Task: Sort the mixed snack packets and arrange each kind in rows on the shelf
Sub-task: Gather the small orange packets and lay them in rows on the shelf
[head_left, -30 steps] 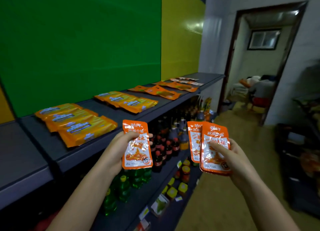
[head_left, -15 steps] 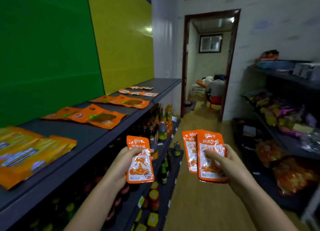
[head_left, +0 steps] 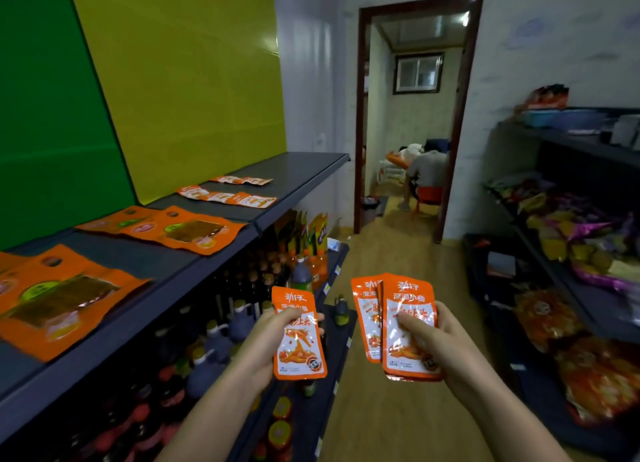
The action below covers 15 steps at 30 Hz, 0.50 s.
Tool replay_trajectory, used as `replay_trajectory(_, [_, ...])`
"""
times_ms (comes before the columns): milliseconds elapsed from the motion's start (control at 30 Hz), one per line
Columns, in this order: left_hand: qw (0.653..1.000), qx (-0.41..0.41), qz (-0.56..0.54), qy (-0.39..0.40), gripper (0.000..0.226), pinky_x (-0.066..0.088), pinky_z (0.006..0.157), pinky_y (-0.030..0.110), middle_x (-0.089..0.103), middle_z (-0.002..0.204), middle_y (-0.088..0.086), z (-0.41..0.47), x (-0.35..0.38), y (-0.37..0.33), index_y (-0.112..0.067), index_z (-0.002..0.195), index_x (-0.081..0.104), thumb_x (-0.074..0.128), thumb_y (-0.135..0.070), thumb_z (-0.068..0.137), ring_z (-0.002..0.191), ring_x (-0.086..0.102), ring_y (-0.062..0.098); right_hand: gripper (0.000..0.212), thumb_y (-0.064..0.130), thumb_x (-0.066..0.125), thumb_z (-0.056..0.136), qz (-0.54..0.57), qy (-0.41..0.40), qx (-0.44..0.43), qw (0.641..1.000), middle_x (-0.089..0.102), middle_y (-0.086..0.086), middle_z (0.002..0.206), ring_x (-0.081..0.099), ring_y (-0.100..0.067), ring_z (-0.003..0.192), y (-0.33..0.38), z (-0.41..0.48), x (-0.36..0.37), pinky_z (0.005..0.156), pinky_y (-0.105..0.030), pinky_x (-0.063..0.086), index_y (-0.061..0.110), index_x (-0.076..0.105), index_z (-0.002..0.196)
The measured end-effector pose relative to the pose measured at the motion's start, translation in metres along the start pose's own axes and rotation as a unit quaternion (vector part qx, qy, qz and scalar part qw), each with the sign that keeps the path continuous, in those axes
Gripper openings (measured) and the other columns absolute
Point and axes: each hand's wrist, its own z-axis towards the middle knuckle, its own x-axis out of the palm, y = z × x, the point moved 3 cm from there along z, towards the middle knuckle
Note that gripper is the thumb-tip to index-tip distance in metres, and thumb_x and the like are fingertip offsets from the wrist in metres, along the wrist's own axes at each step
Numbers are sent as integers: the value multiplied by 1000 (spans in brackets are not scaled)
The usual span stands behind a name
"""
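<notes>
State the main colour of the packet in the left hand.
The packet is orange with a white panel, head view.

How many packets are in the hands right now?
3. The single packet sits in the left hand; in the right hand the front packet partly covers the rear packet. More could be hidden behind them.

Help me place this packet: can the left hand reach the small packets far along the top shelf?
Probably not from here. Nothing blocks the way, but the left hand holds its packet low in the aisle, well short of those small packets.
</notes>
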Motion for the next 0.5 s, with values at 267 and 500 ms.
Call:
replay_trajectory(267, [999,24,-25,7,26,57,70,33,75,87,12,100,101,-23,-9,101,67,54,-28,90,70,72,22,33,17,65,85,-22,102,-22,994,71,-11,98,71,-19,72,42,138,-29,56,-26,57,12,52,115])
replay_trajectory(500, [995,56,-42,-72,25,59,66,33,76,89,11,156,139,-37,-14,106,66,63,-27,85,72,73,24,30,13,62,87,13,170,2,985,73,-11,94,72,-17,68,41,223,-16,55,-25,55,6,57,115])
